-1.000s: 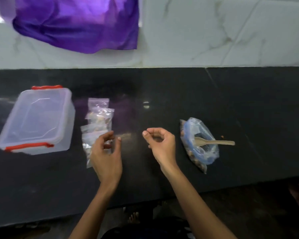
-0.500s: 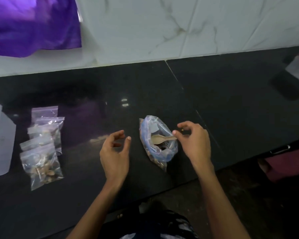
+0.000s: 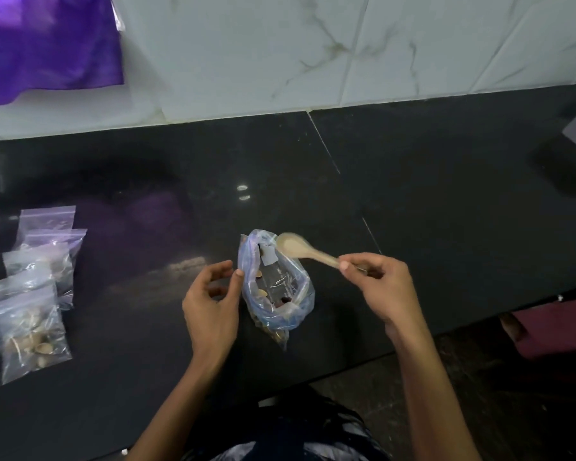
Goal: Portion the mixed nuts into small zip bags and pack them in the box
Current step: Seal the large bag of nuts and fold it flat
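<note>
The right hand (image 3: 384, 287) now pinches the spoon (image 3: 305, 251), lifted off the nut bag (image 3: 275, 287), whose rim the left hand (image 3: 213, 302), fingers loosely spread, now touches.

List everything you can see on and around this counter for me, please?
big bag of nuts: one, clear bluish plastic, open, near the middle of the counter
spoon: one, pale wood colour, lifted above the big bag's mouth
small zip bags: about five, clear with purple tops, overlapping at the left; the nearest clearly holds nuts
counter: one, glossy black stone
wall: pale marble-look tiles behind the counter
cloth: one, purple, hanging top left
dark object: one, far right edge, too cut off to identify
left hand: fingers loosely curled, thumb at the big bag's left edge
right hand: pinches the spoon's handle
</note>
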`<state>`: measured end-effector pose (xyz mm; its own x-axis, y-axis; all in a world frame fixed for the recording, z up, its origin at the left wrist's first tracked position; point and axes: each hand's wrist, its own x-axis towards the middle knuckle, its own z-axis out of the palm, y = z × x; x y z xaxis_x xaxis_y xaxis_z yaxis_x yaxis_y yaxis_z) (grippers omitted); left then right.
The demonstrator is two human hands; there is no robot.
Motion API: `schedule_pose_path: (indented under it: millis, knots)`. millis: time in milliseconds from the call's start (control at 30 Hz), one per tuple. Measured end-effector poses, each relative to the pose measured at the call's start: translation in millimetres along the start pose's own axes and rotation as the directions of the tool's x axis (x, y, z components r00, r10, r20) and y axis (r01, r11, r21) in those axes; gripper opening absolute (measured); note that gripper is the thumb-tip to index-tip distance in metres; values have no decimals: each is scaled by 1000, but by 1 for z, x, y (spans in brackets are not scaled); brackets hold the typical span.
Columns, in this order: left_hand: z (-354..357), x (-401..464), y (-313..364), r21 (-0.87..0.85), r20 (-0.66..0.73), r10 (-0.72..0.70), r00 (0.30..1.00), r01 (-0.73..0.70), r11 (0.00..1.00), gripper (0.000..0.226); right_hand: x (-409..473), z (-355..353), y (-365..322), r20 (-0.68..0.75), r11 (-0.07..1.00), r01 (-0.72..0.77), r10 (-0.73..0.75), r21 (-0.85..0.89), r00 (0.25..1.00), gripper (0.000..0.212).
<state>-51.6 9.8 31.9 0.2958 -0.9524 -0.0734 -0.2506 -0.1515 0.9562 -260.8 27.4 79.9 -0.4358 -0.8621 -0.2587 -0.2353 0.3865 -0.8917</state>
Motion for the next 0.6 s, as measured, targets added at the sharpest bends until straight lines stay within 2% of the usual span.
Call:
schedule_pose_path:
  millis: [67,133,267,367,467,533,600]
  knots:
    - [3,-1,0,-12,-5,-11,1000,11,1000,19,6,-9,7,-112,991,-27,42,131,993,12]
    - [5,-2,0,-24,-13,-17,1000,16,1000,19,13,-12,20,-198,978,-112,147,176,969,7]
    - [9,-3,-1,-26,-29,-17,999,16,1000,19,20,2,53,-337,961,-254,278,113,900,6]
    - [11,-4,-3,-33,-35,-29,999,27,999,15,18,18,64,-459,965,-234,155,-121,875,7]
    - [12,-5,-3,-48,-37,-34,999,32,998,9,13,26,65,-484,937,-149,-25,-317,875,8]
    - [13,-6,-2,-49,-37,-32,999,31,998,8,14,26,67,-477,917,-110,-95,-384,874,7]
    - [13,-7,-1,-52,-38,-31,999,29,998,7,17,24,69,-466,909,-121,-88,-399,880,7]
